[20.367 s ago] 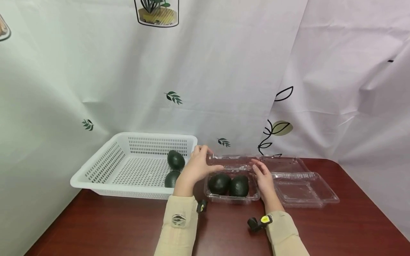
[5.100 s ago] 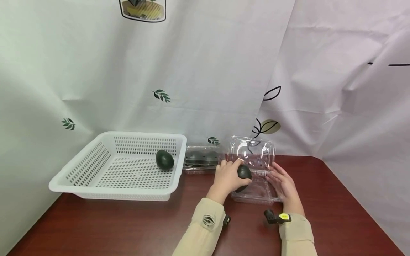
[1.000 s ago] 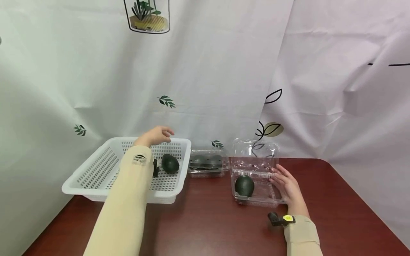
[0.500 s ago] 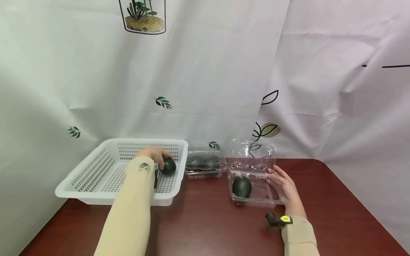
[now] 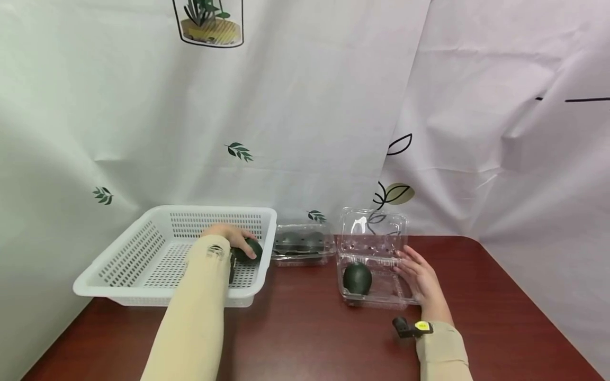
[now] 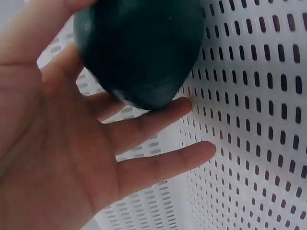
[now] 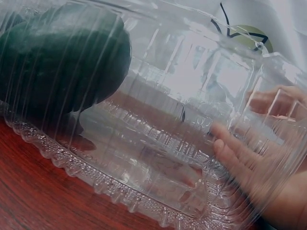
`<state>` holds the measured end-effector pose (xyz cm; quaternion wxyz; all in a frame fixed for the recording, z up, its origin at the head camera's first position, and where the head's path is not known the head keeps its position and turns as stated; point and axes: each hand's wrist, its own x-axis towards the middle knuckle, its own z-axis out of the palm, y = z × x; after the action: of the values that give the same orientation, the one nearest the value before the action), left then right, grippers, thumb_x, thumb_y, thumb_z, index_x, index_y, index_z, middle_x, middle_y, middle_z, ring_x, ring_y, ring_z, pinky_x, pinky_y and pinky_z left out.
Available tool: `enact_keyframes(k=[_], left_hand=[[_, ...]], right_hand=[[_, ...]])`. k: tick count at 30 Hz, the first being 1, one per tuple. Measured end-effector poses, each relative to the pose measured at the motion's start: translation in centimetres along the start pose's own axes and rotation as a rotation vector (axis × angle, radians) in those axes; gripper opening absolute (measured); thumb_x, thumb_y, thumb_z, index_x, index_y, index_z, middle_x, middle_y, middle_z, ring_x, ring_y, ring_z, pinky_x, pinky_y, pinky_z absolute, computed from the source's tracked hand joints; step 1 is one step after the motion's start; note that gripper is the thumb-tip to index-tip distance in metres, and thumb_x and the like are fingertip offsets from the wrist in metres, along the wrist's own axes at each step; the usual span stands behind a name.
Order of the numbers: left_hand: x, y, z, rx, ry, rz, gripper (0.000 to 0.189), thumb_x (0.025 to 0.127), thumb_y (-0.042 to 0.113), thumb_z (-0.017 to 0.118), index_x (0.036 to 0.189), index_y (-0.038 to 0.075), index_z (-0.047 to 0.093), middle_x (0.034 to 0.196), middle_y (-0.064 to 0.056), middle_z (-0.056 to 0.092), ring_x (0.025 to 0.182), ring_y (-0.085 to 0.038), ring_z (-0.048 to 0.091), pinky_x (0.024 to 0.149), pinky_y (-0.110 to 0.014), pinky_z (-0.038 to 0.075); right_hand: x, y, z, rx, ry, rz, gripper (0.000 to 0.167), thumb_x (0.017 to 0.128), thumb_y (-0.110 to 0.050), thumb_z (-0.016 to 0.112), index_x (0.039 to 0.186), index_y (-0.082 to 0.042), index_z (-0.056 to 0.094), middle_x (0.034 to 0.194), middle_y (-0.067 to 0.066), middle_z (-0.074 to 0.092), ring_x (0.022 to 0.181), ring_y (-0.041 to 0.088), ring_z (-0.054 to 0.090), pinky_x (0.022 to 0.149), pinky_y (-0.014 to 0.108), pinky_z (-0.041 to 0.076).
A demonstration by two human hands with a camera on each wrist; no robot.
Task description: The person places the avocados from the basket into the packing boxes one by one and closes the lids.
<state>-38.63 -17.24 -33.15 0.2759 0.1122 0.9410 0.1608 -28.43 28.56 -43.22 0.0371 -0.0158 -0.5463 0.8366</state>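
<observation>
Inside the white basket [image 5: 143,292], my left hand [image 5: 231,236] holds a dark green avocado [image 5: 256,247] near the right wall. The left wrist view shows thumb and fingers around the avocado [image 6: 144,52], with the lower fingers spread toward the slotted wall. To the right, a clear plastic clamshell [image 5: 388,283] stands with its lid up and one avocado [image 5: 357,279] in its left half. My right hand [image 5: 421,278] rests at the clamshell's right side, fingers extended. In the right wrist view, this hand [image 7: 254,167] shows through the clear plastic.
A closed clamshell [image 5: 305,246] with two avocados sits at the back, between basket and raised-lid clamshell. All stand on a reddish-brown table [image 5: 305,338]. A pale printed curtain [image 5: 305,106] hangs close behind.
Over the last second my left hand lowers into the basket and takes hold of the avocado. Earlier, the two-avocado clamshell was closed and moved back, and one avocado went into the second clamshell.
</observation>
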Motion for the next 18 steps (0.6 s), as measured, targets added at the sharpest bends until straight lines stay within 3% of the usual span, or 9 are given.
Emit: enact_keyframes(k=[6, 10, 14, 18], left_hand=[[-0.1, 0.2, 0.1, 0.003, 0.014, -0.048, 0.077, 0.065, 0.044, 0.079, 0.133, 0.022, 0.050, 0.141, -0.017, 0.037, 0.125, -0.034, 0.035, 0.094, -0.048, 0.035], [-0.6, 0.3, 0.0, 0.005, 0.006, -0.034, 0.080, 0.062, 0.048, 0.080, 0.132, 0.022, 0.051, 0.139, -0.018, 0.037, 0.122, -0.034, 0.036, 0.092, -0.047, 0.036], [-0.9, 0.1, -0.1, -0.010, 0.006, 0.011, 0.075, 0.067, 0.044, 0.078, 0.132, 0.019, 0.050, 0.138, -0.018, 0.038, 0.118, -0.032, 0.039, 0.089, -0.044, 0.038], [-0.9, 0.1, -0.6, -0.103, 0.028, 0.061, 0.067, 0.074, 0.032, 0.076, 0.133, 0.015, 0.049, 0.129, -0.017, 0.045, 0.107, -0.027, 0.048, 0.078, -0.038, 0.045]], right_hand=[[0.0, 0.0, 0.1, -0.001, 0.016, 0.000, 0.047, 0.095, -0.002, 0.048, 0.139, -0.009, 0.033, 0.107, -0.005, 0.062, 0.087, 0.009, 0.060, 0.085, 0.028, 0.047], [-0.1, 0.0, 0.1, -0.002, 0.020, 0.004, 0.045, 0.095, -0.002, 0.048, 0.137, -0.009, 0.035, 0.106, -0.005, 0.062, 0.087, 0.009, 0.060, 0.086, 0.028, 0.047], [-0.1, 0.0, 0.1, -0.011, 0.011, 0.007, 0.052, 0.095, -0.002, 0.047, 0.143, -0.005, 0.026, 0.107, -0.006, 0.062, 0.088, 0.008, 0.060, 0.087, 0.028, 0.047], [0.0, 0.1, 0.0, -0.024, 0.010, 0.002, 0.055, 0.095, -0.002, 0.047, 0.144, -0.003, 0.021, 0.105, -0.007, 0.062, 0.089, 0.007, 0.060, 0.086, 0.027, 0.047]])
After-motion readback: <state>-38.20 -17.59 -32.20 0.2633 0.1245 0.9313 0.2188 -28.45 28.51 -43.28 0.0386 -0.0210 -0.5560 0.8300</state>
